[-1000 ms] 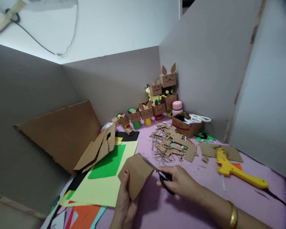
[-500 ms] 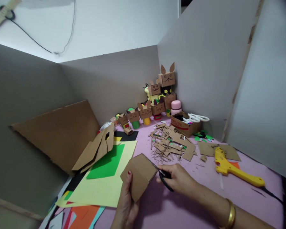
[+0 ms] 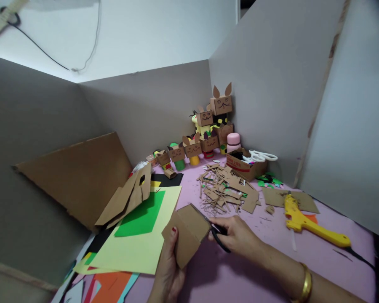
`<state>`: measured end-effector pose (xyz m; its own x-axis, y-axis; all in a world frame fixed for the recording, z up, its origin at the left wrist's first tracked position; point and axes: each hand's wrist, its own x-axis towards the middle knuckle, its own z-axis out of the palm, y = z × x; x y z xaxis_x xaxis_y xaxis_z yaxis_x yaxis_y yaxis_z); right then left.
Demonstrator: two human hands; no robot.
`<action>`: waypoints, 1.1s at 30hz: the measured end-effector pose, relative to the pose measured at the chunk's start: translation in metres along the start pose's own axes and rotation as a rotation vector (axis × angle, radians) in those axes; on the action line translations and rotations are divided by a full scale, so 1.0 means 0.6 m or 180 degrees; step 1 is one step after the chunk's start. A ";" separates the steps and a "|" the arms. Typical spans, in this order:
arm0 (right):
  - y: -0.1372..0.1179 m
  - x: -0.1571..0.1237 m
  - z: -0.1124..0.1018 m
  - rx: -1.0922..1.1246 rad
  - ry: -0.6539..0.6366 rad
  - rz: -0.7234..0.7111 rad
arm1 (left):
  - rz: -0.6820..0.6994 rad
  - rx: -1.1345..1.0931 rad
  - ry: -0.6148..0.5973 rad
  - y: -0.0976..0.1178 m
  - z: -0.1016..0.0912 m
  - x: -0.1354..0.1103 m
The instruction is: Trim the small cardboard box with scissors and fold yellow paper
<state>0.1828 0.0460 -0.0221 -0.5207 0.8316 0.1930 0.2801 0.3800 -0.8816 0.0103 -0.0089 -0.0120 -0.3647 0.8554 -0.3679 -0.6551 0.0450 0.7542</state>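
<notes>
My left hand [image 3: 169,269] grips a folded brown cardboard piece [image 3: 188,233] from below, thumb on its front face. My right hand [image 3: 238,236] is closed round the black handles of a pair of scissors [image 3: 215,231], whose blades meet the right edge of the cardboard piece. Both hands hover just above the pink table [image 3: 271,252], right of a stack of coloured paper sheets [image 3: 139,240].
A pile of cardboard scraps [image 3: 227,189] lies behind the hands. A yellow glue gun [image 3: 306,223] rests at the right. Cardboard-box figures [image 3: 205,134] stand in the back corner by a small box holding white scissors [image 3: 249,164]. A large cardboard sheet [image 3: 78,176] leans at the left.
The scissors have moved further along the cardboard edge, and the cardboard piece has shifted slightly right and turned a little in my left hand.
</notes>
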 end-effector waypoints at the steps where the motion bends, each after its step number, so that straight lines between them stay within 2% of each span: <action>1: 0.000 0.000 0.000 -0.0023 0.0015 -0.0006 | 0.0022 -0.0006 -0.0006 -0.001 0.000 0.000; 8: 0.008 0.004 0.008 -0.0018 0.0044 0.0002 | 0.0060 0.0166 -0.0048 0.001 -0.007 0.004; 12: 0.015 0.010 -0.002 -0.0333 0.0146 0.0139 | 0.0694 0.0467 -0.0266 0.018 -0.009 0.007; 15: 0.024 0.016 -0.020 -0.0463 0.0187 0.0170 | 0.1277 0.1086 -0.0431 0.033 -0.011 0.010; 19: 0.030 0.021 -0.050 -0.0491 -0.0009 0.0046 | 0.1599 0.1863 -0.0652 0.043 -0.020 0.017; 23: 0.023 0.019 -0.070 -0.0939 -0.0169 -0.0111 | 0.1520 0.2099 -0.0872 0.045 -0.025 0.020; 27: 0.013 0.015 -0.075 -0.1363 -0.0309 -0.0178 | 0.1351 0.2305 -0.1109 0.048 -0.028 0.022; 33: 0.010 0.012 -0.082 -0.1819 -0.0281 -0.0221 | 0.1404 0.2162 -0.1215 0.044 -0.036 0.032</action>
<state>0.2203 0.0744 -0.0046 -0.6118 0.7694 0.1837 0.6209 0.6110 -0.4910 -0.0282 -0.0025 -0.0106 -0.1663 0.9751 0.1465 0.0699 -0.1366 0.9882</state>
